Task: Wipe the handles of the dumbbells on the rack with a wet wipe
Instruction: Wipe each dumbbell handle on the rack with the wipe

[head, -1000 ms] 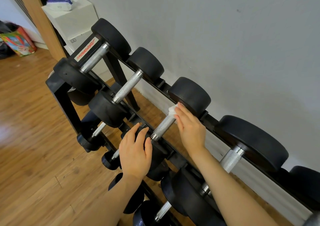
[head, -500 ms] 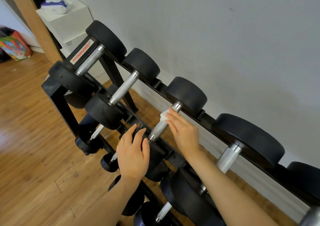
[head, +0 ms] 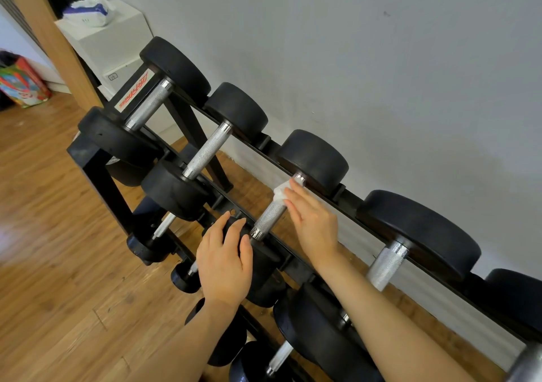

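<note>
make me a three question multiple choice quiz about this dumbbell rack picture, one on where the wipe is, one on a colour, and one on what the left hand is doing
1. Where is the wet wipe?
A. On the floor
B. On the far end of the third handle on the top row
C. On the first dumbbell's near head

2. What colour are the dumbbell heads?
A. Black
B. Red
C. Yellow

3. What is the left hand doing?
A. Holding a spray bottle
B. Hanging at the person's side
C. Resting on the near head of the dumbbell being wiped

Answers:
1 B: the wet wipe sits under the right hand fingers on the handle, near the far head.
2 A: the dumbbell heads are all black rubber.
3 C: the left hand lies with relaxed fingers over the near head.
</note>
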